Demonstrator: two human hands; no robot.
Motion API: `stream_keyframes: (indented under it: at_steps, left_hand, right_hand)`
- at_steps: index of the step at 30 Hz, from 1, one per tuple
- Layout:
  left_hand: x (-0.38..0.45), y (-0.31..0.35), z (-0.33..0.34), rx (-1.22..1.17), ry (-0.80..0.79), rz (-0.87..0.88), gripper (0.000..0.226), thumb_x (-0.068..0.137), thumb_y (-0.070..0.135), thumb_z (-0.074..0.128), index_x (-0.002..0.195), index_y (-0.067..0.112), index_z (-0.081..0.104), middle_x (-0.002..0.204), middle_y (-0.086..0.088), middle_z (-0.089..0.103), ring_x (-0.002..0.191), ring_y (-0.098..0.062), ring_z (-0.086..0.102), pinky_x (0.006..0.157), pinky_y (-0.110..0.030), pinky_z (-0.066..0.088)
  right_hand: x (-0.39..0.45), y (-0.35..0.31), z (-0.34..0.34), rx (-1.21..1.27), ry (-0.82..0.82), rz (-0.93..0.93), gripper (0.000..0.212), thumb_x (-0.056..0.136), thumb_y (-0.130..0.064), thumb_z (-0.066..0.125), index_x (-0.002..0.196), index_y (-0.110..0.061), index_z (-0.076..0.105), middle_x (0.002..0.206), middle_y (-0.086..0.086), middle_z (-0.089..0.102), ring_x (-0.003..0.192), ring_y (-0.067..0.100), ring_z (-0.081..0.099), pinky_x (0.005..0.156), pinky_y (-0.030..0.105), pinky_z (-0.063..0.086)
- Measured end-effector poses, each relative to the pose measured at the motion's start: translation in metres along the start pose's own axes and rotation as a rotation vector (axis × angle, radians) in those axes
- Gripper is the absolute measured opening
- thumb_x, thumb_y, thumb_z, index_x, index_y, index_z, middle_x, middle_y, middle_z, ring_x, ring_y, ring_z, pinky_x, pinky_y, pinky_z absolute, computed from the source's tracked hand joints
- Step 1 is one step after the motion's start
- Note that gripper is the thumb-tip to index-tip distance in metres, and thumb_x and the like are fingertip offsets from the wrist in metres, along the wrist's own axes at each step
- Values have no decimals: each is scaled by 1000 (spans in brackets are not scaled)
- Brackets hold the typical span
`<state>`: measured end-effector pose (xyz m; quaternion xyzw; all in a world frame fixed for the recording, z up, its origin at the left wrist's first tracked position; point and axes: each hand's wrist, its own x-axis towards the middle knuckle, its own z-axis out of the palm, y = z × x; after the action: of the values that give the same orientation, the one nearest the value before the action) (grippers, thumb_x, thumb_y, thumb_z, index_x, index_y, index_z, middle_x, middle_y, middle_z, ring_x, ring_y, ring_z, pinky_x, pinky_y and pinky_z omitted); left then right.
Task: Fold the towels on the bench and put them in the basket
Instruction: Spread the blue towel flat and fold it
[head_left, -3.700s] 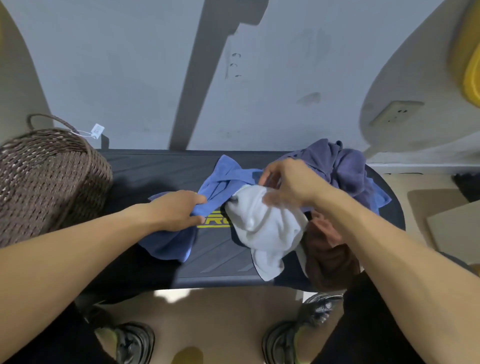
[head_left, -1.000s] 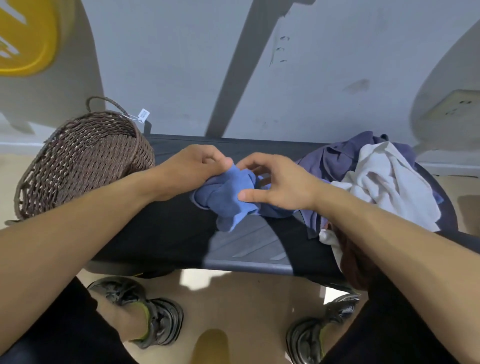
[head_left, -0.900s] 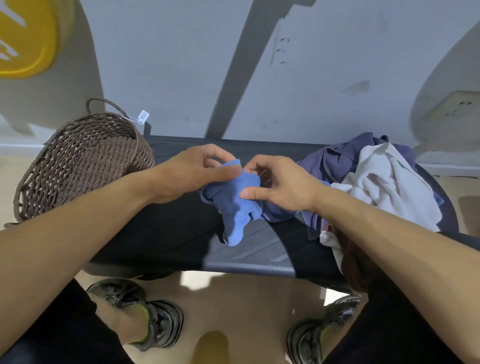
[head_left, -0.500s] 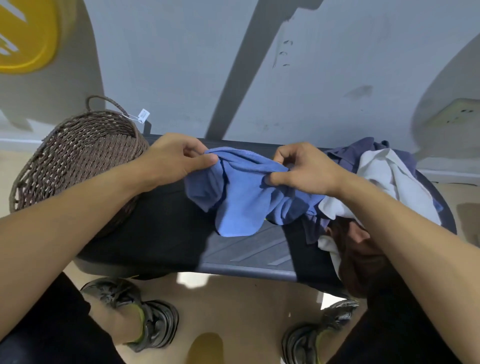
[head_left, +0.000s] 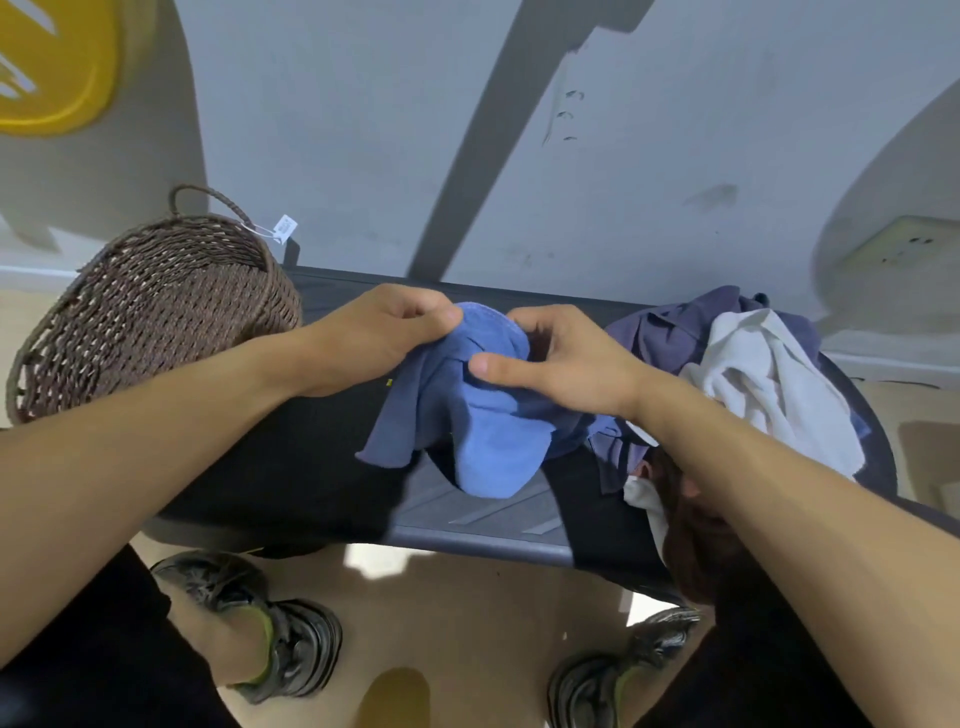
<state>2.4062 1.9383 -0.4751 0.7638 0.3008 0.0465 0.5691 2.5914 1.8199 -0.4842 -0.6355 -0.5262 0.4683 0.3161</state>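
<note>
Soft blue terry towel (head_left: 483, 415), unfolded, is pinched by both hands, left hand (head_left: 379, 338) and right hand (head_left: 561, 364); heaped towels (head_left: 753, 364) beside the right hand await, and the brown wicker basket (head_left: 150, 306) looks empty.

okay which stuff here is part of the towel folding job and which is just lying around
Job: blue towel, held by left hand and right hand; white towel; purple towel; wicker basket; bench.
Lying about: yellow object; wall socket.

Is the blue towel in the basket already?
No, both hands hold the blue towel over the bench, beside the basket.
</note>
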Motion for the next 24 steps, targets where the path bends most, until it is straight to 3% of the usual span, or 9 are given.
stream_keyframes:
  at_steps: [3,5,7,9,11,14,17,20,24]
  left_hand:
    - [3,-2,-6,119,109,14,36,101,25,53,67,14,56,68,2,50,68,-8,44,68,-30,37]
    - [4,-4,-12,65,149,-17,44,101,28,52,66,2,48,68,-4,43,67,-13,40,68,-32,34]
    - [5,-6,-15,9,138,-45,52,103,33,48,72,-9,48,70,-7,46,68,-15,41,69,-33,36]
    - [5,-4,-15,15,96,-32,49,102,38,48,68,3,50,64,0,47,60,-11,41,59,-27,37]
    - [4,-1,-16,35,22,-17,42,96,47,55,67,16,53,59,9,49,55,-5,42,50,-18,36]
    - [-1,1,-25,136,-97,-43,30,80,52,69,76,22,68,70,11,66,63,-1,56,57,-14,45]
    - [-4,-1,-36,204,-192,-153,41,74,53,74,86,14,74,80,-1,73,70,-10,61,65,-28,49]
    - [-4,-3,-42,193,-183,-190,45,74,53,71,77,8,72,68,2,63,62,-8,54,57,-20,42]
    - [-2,-7,-46,17,-79,-173,39,87,43,61,87,5,71,86,-5,73,76,-11,65,70,-21,53]
  right_hand:
    - [2,-2,-4,115,106,12,28,85,-36,77,81,-11,64,78,15,64,72,19,58,69,44,49]
    - [4,-1,-11,152,165,14,24,86,-32,76,86,-9,67,79,24,62,73,22,58,72,47,51]
    - [6,-1,-17,168,211,-2,20,86,-29,77,84,-11,68,70,12,53,69,18,53,68,37,47]
    - [7,0,-21,158,252,-23,19,85,-29,77,79,-15,67,66,1,49,65,15,50,64,29,44]
    - [7,0,-26,160,297,-35,19,86,-29,77,77,-17,66,65,-1,47,65,15,49,64,31,43]
    - [7,1,-38,159,395,-23,18,86,-32,76,79,-17,67,71,4,52,69,17,53,69,37,47]
    - [5,3,-52,190,496,25,20,85,-34,76,80,-18,67,78,10,62,72,18,61,73,41,53]
    - [3,7,-61,101,504,61,23,86,-36,75,84,-14,67,76,3,67,66,11,60,66,33,52]
    - [2,9,-62,2,481,105,23,91,-37,68,87,-16,62,71,-5,65,61,6,58,61,24,49]
